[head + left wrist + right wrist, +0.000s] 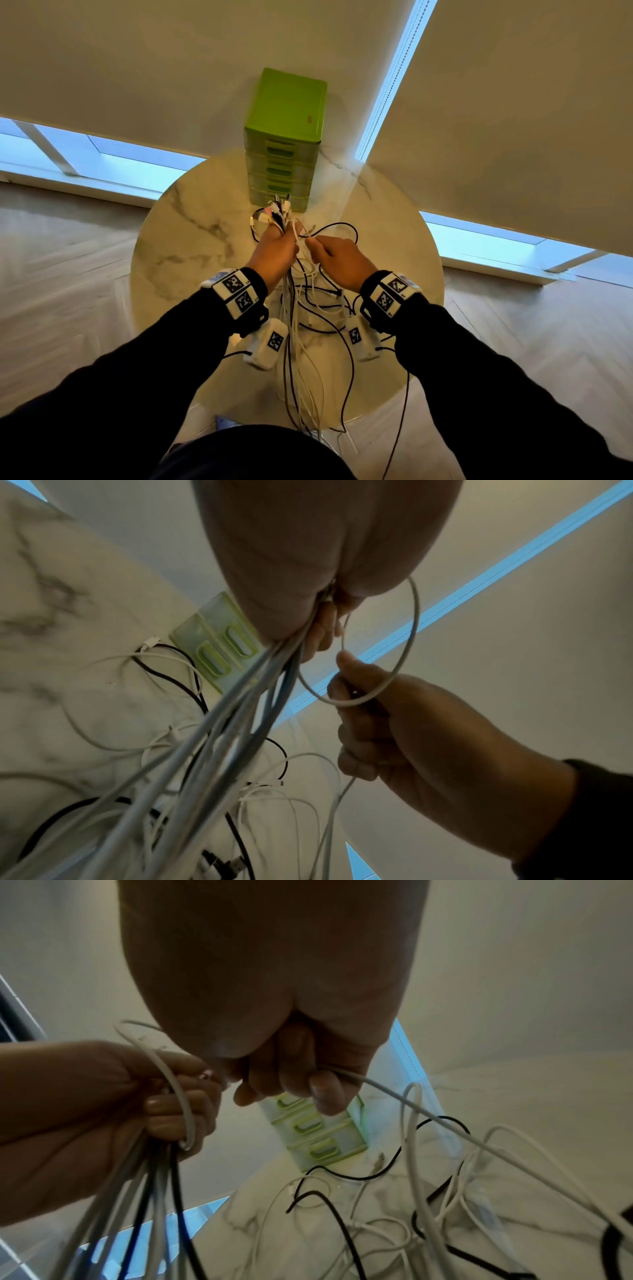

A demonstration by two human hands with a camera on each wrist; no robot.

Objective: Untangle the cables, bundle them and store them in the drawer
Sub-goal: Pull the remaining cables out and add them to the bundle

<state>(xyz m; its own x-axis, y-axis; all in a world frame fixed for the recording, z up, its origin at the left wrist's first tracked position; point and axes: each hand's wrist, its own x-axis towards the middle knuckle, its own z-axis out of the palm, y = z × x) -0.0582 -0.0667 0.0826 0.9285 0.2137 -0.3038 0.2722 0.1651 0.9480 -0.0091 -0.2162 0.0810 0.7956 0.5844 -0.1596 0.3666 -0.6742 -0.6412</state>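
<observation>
My left hand (278,247) grips a bunch of white and black cables (291,325) near their plug ends (275,212), which stick up above the fist. The strands hang down past the table's front edge. My right hand (337,257) is right beside it and pinches one white cable (387,1089) that loops back into the left fist (143,1104). That loop (407,647) shows clearly in the left wrist view, with the right hand (394,723) curled around it. More cables (394,1204) lie tangled on the marble table (191,240). The green drawer unit (286,144) stands behind them, its drawers closed.
The round table stands in a corner between two blind-covered windows (513,120). The drawer unit sits at the table's far edge. A pale wooden floor (68,291) surrounds the table. Loose black cable (339,229) loops lie just right of the hands.
</observation>
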